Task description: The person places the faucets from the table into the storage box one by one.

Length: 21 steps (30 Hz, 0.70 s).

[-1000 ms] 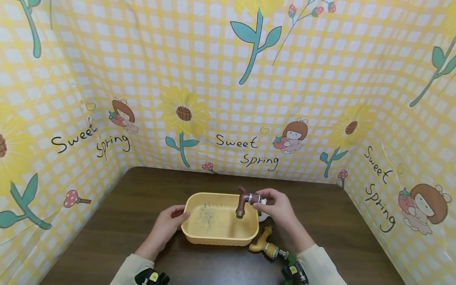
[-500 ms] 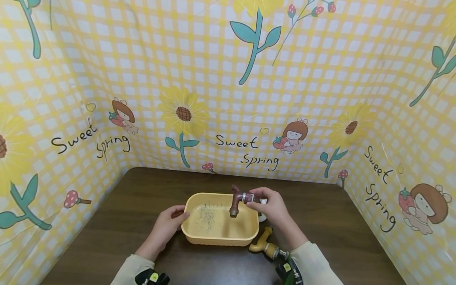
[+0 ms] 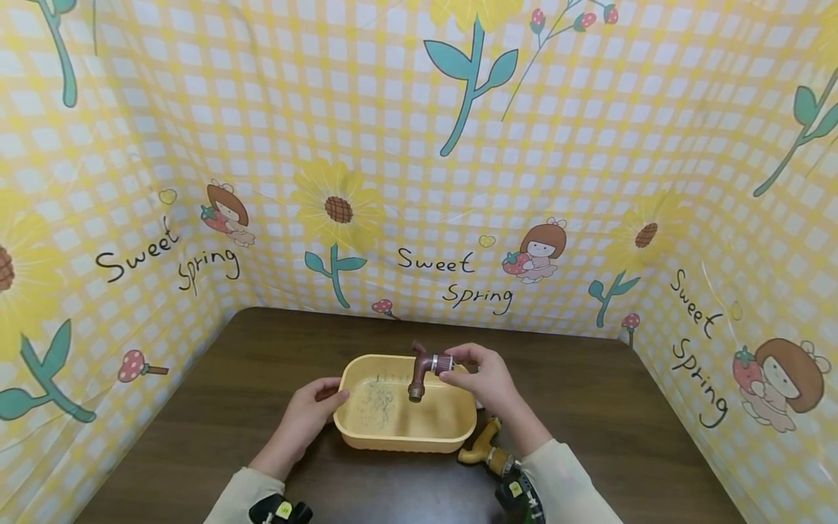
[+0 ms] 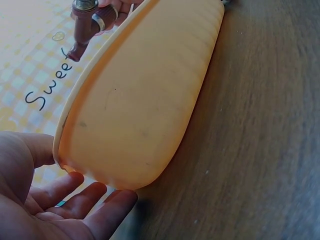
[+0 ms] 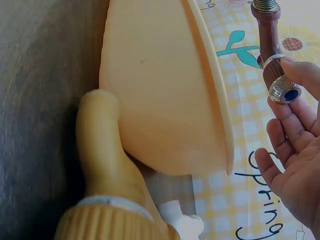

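A dark red-brown faucet [image 3: 423, 371] with a threaded metal end hangs over the yellow plastic basin [image 3: 406, 442]. My right hand [image 3: 483, 375] pinches it by its ribbed collar, between thumb and fingers; the right wrist view shows a blue disc at that end of the faucet [image 5: 272, 60]. At the basin's left end my left hand [image 3: 308, 411] holds the rim, thumb over the edge and fingers against the outer wall, as the left wrist view shows [image 4: 75, 200]. Dark speckled marks cover the left part of the basin floor.
A yellow faucet [image 3: 483, 445] lies on the brown table [image 3: 262, 364] by the basin's right front corner, partly hidden by the right wrist camera. Beside it, a white faucet-like piece [image 5: 182, 220] shows in the right wrist view. Checkered cloth walls [image 3: 419, 182] surround the table.
My right hand has carried the red-brown faucet leftward above the basin, from its right side to nearer the middle. The left hand and basin stay in place.
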Each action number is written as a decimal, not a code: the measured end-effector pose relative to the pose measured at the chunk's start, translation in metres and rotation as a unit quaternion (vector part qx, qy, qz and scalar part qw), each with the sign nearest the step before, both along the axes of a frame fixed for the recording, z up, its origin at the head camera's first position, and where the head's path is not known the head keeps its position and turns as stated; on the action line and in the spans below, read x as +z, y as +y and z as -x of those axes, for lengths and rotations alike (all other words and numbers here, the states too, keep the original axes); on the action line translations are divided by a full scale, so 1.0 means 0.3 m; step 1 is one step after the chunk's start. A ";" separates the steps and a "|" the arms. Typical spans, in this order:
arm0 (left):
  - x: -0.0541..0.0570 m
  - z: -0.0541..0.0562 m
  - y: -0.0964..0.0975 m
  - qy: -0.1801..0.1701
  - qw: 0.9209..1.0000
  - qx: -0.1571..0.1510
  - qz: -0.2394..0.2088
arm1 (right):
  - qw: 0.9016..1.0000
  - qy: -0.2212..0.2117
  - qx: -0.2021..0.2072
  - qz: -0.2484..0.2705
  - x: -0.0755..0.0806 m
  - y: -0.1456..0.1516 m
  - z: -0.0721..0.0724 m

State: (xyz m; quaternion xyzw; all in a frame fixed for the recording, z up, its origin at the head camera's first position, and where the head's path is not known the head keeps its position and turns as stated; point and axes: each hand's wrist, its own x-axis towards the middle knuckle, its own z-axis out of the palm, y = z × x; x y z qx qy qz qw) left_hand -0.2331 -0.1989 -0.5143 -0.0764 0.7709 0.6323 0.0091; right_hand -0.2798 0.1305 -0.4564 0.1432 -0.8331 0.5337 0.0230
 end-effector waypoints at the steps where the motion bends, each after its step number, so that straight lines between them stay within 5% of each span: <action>1: 0.000 0.000 0.000 0.000 1.000 0.000 0.001 | 1.000 0.001 0.002 0.000 0.000 -0.005 0.001; 21: -0.003 0.003 0.001 -0.001 1.000 0.002 0.001 | 1.000 0.015 0.012 -0.014 -0.010 -0.072 0.011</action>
